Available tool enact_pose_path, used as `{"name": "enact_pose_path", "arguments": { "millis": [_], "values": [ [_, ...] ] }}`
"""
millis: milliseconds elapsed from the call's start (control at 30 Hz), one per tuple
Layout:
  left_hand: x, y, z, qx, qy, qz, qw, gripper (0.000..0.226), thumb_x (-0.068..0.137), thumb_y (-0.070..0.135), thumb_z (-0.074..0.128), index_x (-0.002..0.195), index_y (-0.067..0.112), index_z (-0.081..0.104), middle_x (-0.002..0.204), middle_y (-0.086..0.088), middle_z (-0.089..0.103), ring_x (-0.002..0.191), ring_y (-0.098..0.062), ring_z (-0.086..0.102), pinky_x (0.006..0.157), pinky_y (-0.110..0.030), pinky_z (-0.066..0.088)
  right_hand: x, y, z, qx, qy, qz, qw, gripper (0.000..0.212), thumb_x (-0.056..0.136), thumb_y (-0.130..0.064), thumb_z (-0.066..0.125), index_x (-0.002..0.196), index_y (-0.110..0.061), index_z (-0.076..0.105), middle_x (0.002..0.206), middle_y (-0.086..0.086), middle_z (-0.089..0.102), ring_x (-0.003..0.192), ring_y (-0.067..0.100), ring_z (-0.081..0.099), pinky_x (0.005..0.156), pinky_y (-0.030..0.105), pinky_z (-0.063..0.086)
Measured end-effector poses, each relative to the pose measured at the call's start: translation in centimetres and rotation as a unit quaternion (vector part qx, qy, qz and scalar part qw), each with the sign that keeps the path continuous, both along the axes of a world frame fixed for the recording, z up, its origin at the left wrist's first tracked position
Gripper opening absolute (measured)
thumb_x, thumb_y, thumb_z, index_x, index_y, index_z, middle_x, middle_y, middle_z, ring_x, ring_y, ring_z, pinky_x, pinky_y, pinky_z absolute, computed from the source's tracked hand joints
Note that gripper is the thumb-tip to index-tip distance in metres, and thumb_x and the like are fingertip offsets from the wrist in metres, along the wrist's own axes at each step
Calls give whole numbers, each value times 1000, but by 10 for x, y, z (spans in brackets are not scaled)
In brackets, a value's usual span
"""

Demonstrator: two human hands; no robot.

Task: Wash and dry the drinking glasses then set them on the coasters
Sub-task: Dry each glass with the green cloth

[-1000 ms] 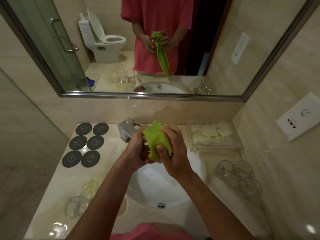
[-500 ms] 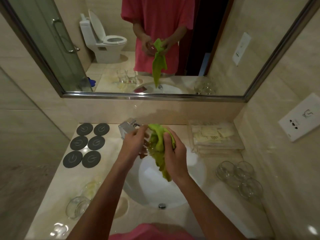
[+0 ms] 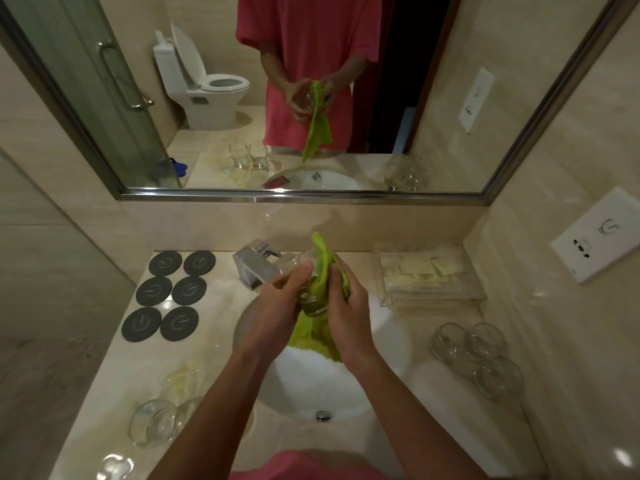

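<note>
Over the white sink (image 3: 388,344) my left hand (image 3: 277,306) grips a clear drinking glass (image 3: 311,303). My right hand (image 3: 346,313) grips a green cloth (image 3: 323,271) pushed against the glass, and the cloth's tail hangs down toward the basin. Several dark round coasters (image 3: 171,292) lie bare at the back left of the counter. Three clear glasses (image 3: 478,355) stand in a cluster on the right. Two more glasses (image 3: 156,422) stand at the front left.
A chrome faucet (image 3: 256,266) sits behind the sink, just left of my hands. A clear tray of white sachets (image 3: 426,271) stands at the back right. A wall socket (image 3: 599,233) is on the right wall. The mirror (image 3: 311,199) runs along the back.
The cloth was bunched over the glass; now it has unfolded and hangs down, with the glass showing between my hands. Both hands stay over the sink.
</note>
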State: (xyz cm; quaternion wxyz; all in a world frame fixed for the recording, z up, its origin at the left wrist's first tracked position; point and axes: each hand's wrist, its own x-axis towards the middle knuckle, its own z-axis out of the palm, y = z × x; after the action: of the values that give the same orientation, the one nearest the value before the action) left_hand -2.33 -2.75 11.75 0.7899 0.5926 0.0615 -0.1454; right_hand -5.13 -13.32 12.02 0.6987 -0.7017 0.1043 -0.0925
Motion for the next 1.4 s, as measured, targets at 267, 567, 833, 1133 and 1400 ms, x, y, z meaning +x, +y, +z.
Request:
{"name": "enact_pose_path", "arguments": {
  "millis": [267,567,833,1133,1400],
  "values": [
    [2,2,3,-19,9,-78,997,56,88,48,70,131,14,59,120,-19,68,110,-35,68,88,-48,56,12,-18,8,64,65,38,995,39,106,-46,38,125,-28,68,112,3,75,104,20,72,86,35,61],
    [-1,13,-12,69,51,-82,993,62,63,63,85,107,23,69,93,-13,69,83,-35,73,73,-48,59,28,-39,18,206,106,23,973,43,108,-46,34,118,-30,72,116,3,75,110,21,70,95,38,55],
    [-2,1,0,117,71,-61,989,70,95,68,33,106,7,65,84,-17,66,64,-36,67,55,-38,55,17,-33,6,199,172,103,959,57,106,-53,29,114,-23,75,105,5,77,99,20,70,89,34,53],
    [0,7,-8,97,21,-33,994,32,98,43,56,98,14,71,91,-12,68,68,-29,63,59,-38,53,14,-47,5,215,147,169,951,33,105,-24,48,132,-18,66,130,12,67,120,29,63,103,47,50],
    [0,6,-2,193,-72,47,977,31,105,35,43,93,10,59,86,-17,67,52,-34,61,43,-35,45,10,-51,11,159,133,228,951,34,99,-29,62,133,-31,57,119,21,68,100,31,69,91,53,56]
  ]
}}
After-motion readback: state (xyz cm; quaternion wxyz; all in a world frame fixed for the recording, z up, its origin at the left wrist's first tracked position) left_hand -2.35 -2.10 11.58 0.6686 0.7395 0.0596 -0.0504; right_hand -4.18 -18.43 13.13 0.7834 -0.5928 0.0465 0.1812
